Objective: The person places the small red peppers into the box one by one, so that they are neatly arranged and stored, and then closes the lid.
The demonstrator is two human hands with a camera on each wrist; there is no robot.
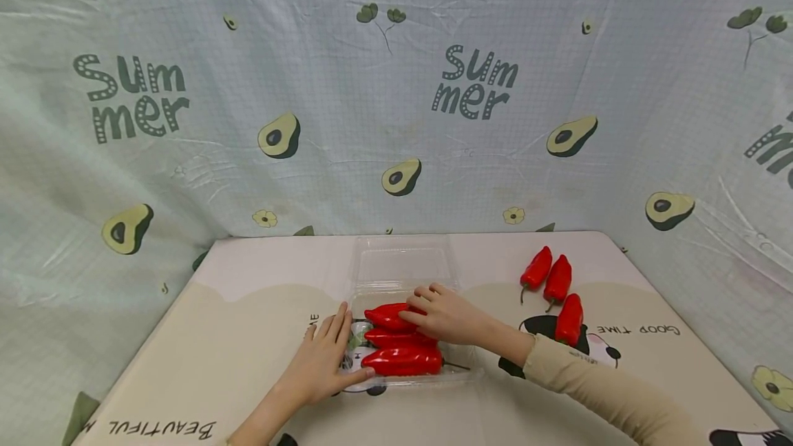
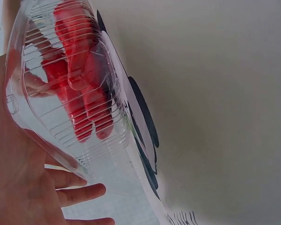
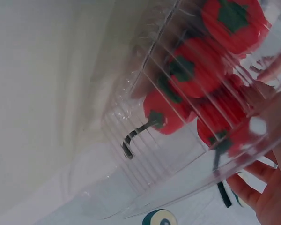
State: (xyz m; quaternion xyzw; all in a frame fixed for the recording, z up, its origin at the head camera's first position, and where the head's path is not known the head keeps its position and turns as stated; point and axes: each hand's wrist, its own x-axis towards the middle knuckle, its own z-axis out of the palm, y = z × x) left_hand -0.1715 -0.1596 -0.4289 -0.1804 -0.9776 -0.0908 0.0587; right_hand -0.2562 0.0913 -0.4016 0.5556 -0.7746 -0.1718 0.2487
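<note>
A clear plastic clamshell box [image 1: 455, 363] lies on the table with its lid [image 1: 403, 260] folded back. Several glossy red peppers lie in it side by side, among them a front pepper [image 1: 403, 361] whose stem points right. My right hand [image 1: 449, 315] reaches in from the right and grips the rear red pepper [image 1: 385, 316], covering its stem end. In the right wrist view that pepper [image 3: 220, 115] sits above the others. My left hand [image 1: 319, 360] rests against the box's left side, fingers straight, thumb at the near corner. Ribbed walls [image 2: 61, 122] show the peppers through them.
Three more red peppers lie on the table at the right: a left one [image 1: 536, 268], a middle one [image 1: 558, 281] and a nearer one [image 1: 569, 320]. A printed cloth [image 1: 347, 88] hangs behind and beside the table [image 1: 248, 349].
</note>
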